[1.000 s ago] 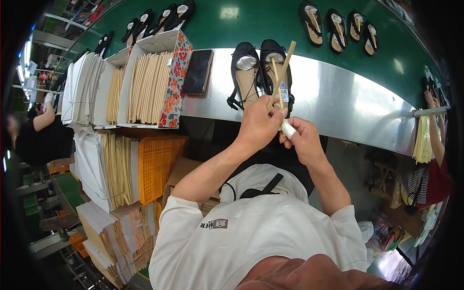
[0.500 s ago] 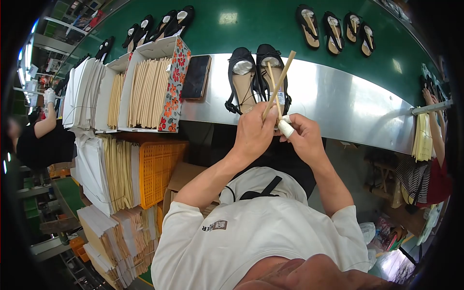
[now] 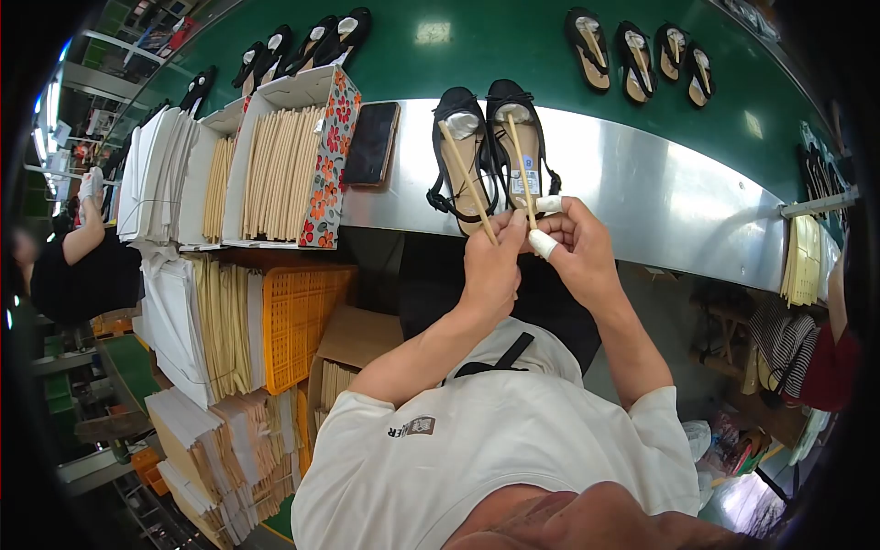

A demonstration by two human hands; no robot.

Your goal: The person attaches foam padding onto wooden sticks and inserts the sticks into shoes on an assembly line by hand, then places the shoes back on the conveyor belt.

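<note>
Two black sandals lie side by side on the metal ledge, toes away from me, white paper in their toes. My left hand (image 3: 493,266) is closed on a wooden stick (image 3: 466,174) that slants up over the left sandal (image 3: 461,128). White wraps cover fingertips of my right hand (image 3: 573,240), whose thumb and fingers pinch the lower end of a second stick (image 3: 520,165). That stick lies along the inside of the right sandal (image 3: 511,105), beside a white label. Both hands are at the sandals' heel ends, fingers close together.
A flowered box (image 3: 330,174) of sticks and a phone (image 3: 371,144) are at the left. More sandals (image 3: 587,50) sit on the green belt (image 3: 495,41). Below the box are an orange crate (image 3: 298,321) and stacked paper. Parts of other people show at both edges.
The left-hand stick has swung from crossing the right sandal to lying over the left one. My left hand has turned and lowered slightly. The co-worker's hand at the right edge has moved out of sight.
</note>
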